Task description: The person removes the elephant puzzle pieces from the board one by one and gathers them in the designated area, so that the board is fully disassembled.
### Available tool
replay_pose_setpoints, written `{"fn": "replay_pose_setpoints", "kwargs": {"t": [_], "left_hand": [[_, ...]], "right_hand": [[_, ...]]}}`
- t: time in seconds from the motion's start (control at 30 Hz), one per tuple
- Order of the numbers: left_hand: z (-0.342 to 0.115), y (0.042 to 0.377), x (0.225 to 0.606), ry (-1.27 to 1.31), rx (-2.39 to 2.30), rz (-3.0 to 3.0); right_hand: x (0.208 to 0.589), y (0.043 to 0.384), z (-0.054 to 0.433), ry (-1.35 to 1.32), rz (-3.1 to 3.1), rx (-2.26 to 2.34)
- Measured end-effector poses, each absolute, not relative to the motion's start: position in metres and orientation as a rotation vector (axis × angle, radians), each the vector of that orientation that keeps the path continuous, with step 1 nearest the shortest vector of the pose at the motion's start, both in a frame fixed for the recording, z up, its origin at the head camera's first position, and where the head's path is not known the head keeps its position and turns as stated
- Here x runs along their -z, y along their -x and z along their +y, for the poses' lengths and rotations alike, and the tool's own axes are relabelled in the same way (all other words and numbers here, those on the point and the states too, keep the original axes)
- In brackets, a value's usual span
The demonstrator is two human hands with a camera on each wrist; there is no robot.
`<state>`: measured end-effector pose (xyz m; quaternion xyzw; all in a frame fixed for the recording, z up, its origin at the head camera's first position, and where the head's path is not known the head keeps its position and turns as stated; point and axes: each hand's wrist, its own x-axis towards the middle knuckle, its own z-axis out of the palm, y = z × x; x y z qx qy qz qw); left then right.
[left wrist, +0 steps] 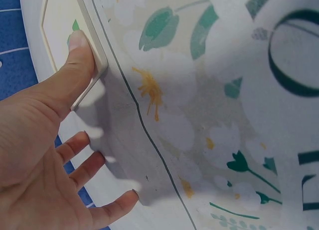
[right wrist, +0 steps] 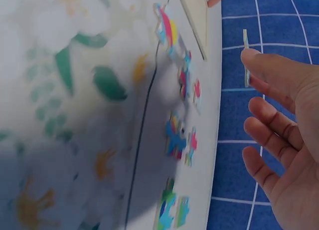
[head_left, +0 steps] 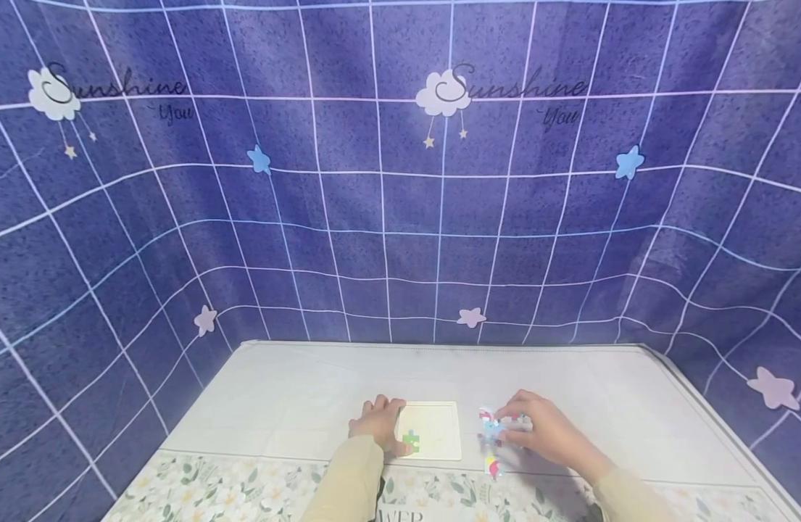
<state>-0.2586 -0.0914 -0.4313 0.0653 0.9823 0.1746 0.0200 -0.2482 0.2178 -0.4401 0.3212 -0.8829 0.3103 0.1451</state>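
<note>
A shallow cream puzzle tray [head_left: 436, 428] lies on the table, with a green jigsaw piece [head_left: 411, 439] in its near left corner. My left hand [head_left: 376, 424] is at the tray's left side. Its thumb [left wrist: 79, 53] presses on the corner over the green piece, while the other fingers spread out past the edge. Right of the tray, my right hand [head_left: 540, 429] pinches a thin jigsaw piece between thumb and forefinger. That held piece [right wrist: 245, 40] shows edge-on in the right wrist view, raised above the table; its remaining fingers are loosely bent.
Several loose colourful jigsaw pieces [right wrist: 174, 135] lie beneath and beside my right hand. One with yellow and pink [head_left: 492, 466] sits nearest me. A flowered cloth band [head_left: 243, 486] runs along the front of the white table [head_left: 296, 391]. A blue checked curtain [head_left: 413, 203] hangs behind.
</note>
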Motion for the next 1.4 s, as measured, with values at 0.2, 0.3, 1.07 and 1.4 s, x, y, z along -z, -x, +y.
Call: {"fn": "replay_pose_setpoints", "kwargs": {"t": [0.2,0.3,1.07,1.4], "left_hand": [[-0.093,0.26,0.434,-0.216,-0.545,3.045],[-0.093,0.261,0.435,-0.224,-0.556,3.041],[-0.093,0.265,0.44,-0.223,-0.561,3.039],[-0.093,0.263,0.439,-0.234,-0.561,3.037]], "right_hand": [[0.445,0.241,0.233,-0.896,-2.576,-0.882],[0.447,0.237,0.24,-0.893,-2.605,-0.889],[0.462,0.217,0.26,-0.835,-2.831,-0.823],[0.465,0.217,0.26,-0.842,-2.83,-0.804]]}}
